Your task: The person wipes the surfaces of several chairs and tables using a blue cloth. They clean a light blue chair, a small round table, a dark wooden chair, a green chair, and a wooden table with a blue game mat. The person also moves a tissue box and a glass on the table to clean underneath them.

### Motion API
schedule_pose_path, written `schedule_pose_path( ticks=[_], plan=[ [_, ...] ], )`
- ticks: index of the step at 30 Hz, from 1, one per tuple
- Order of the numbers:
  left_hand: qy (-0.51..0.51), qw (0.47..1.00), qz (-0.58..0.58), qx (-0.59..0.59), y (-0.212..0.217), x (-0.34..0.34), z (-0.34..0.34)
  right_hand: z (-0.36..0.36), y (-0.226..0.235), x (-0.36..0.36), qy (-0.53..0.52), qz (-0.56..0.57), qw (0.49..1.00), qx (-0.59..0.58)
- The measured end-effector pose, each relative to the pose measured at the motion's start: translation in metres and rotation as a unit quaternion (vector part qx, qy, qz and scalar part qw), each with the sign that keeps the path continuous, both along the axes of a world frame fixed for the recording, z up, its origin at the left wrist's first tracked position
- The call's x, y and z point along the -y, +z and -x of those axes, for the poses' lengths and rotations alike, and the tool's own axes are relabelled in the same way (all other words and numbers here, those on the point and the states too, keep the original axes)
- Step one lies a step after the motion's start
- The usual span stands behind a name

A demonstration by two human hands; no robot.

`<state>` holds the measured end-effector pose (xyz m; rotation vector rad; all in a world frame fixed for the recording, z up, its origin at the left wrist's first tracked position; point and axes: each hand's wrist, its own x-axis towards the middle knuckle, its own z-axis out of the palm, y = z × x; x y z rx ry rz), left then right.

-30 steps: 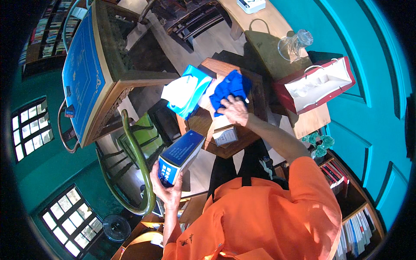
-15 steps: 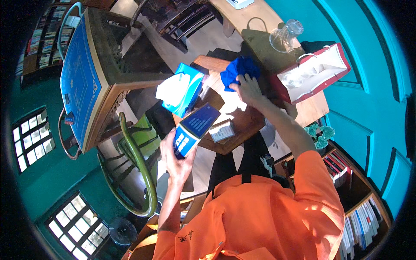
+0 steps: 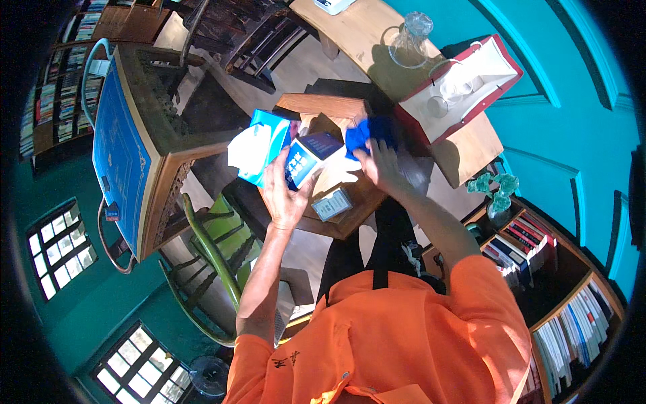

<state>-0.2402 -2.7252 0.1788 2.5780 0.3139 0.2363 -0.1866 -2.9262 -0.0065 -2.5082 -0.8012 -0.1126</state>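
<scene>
My left hand [image 3: 285, 200] is closed around a dark and bright blue box [image 3: 303, 165] with white print, holding it tilted above a small wooden table [image 3: 326, 104]. A crumpled blue cloth [image 3: 361, 137] is gripped in my right hand [image 3: 385, 167], slightly smeared by motion, just right of the box. Close to the left fingers, and partly overlapped by them, is a light blue tissue pack [image 3: 274, 126] with white tissue showing. A small pale grey-blue box [image 3: 332, 205] lies near the table's front edge, below the box I hold.
On the wooden bench at the right are an upturned glass [image 3: 412, 42] and a red-edged bag [image 3: 464, 87] with glassware in it. A green chair [image 3: 222, 252] and a large blue-sided case [image 3: 128, 148] stand left. Bookshelves [image 3: 572, 303] and a leafy green ornament [image 3: 496, 192] are at right.
The blue box in my left hand has moved right and up, over the table beside the tissue pack. My right hand still grips the cloth. The whole view has shifted.
</scene>
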Motion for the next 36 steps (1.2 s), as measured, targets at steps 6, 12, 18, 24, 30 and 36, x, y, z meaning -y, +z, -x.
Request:
schedule_pose_path(
  ticks=[6,12,18,24,30,36],
  plan=[
    [0.03,0.999,-0.021,-0.037,-0.012,0.0,-0.004,-0.043,0.011,-0.013,-0.042,0.028,0.994,-0.094],
    [0.045,0.997,-0.037,-0.056,-0.008,0.009,-0.013,0.068,-0.029,0.038,-0.113,-0.038,0.979,-0.166],
    [0.034,0.996,-0.032,-0.072,-0.012,-0.001,-0.008,0.1,0.023,0.055,0.015,0.033,0.984,-0.176],
    [-0.033,0.994,-0.026,-0.1,-0.002,-0.015,0.0,0.072,0.028,0.048,-0.077,-0.003,0.981,-0.179],
    [-0.031,0.992,-0.033,-0.115,0.001,-0.03,0.026,0.019,0.014,0.005,-0.083,0.019,0.992,-0.09],
    [-0.122,0.988,-0.057,-0.074,-0.001,-0.042,0.032,0.009,0.012,-0.027,-0.071,0.082,0.992,-0.069]
  ],
)
